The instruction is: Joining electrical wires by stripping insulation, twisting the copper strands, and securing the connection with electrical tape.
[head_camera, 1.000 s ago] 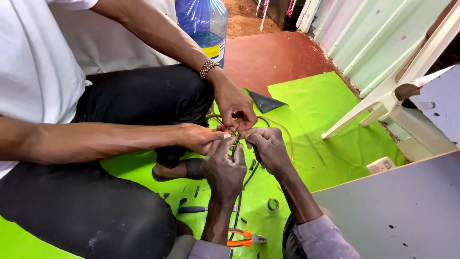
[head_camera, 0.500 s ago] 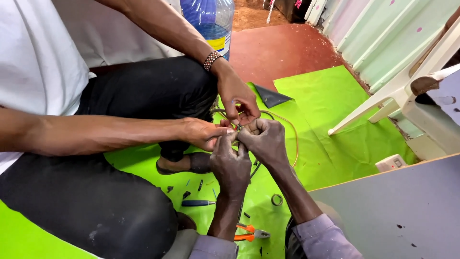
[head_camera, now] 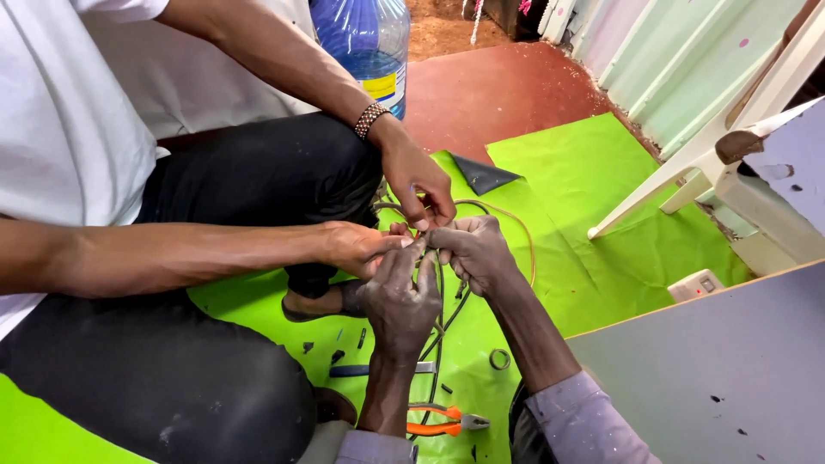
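Hands crowd together at the middle of the head view — four in all, two the wearer's own and two belonging to a co-worker seated opposite. The wearer's left hand [head_camera: 400, 292] comes up from the bottom edge, fingers curled shut around a bundle of dark cables [head_camera: 436, 322], its thumb and forefinger reaching up into the knot of fingertips. The right hand [head_camera: 475, 249] is also closed, gripping the upper end of the same cables just beside the left. What exactly sits between the fingertips is too small and too covered to make out.

The co-worker's two hands meet them from the other side: one [head_camera: 359, 247], on a long bare forearm, pinches in from the left of the picture, and the other [head_camera: 417, 179], with a beaded bracelet [head_camera: 370, 120] at the wrist, pinches down from above. All four hands touch or nearly touch at the cable ends.

Below the hands the cables trail down over a green sheet [head_camera: 593, 180], and one tan cable [head_camera: 516, 223] loops out to the side. On the sheet lie one pair of orange-handled pliers [head_camera: 443, 421], one blue-handled tool [head_camera: 361, 370] partly hidden by the left wrist, one small ring [head_camera: 499, 358] and several dark scraps. One blue water bottle [head_camera: 365, 43] is cut off at the top edge; one white socket box [head_camera: 696, 284] sits beside a grey board [head_camera: 713, 369].
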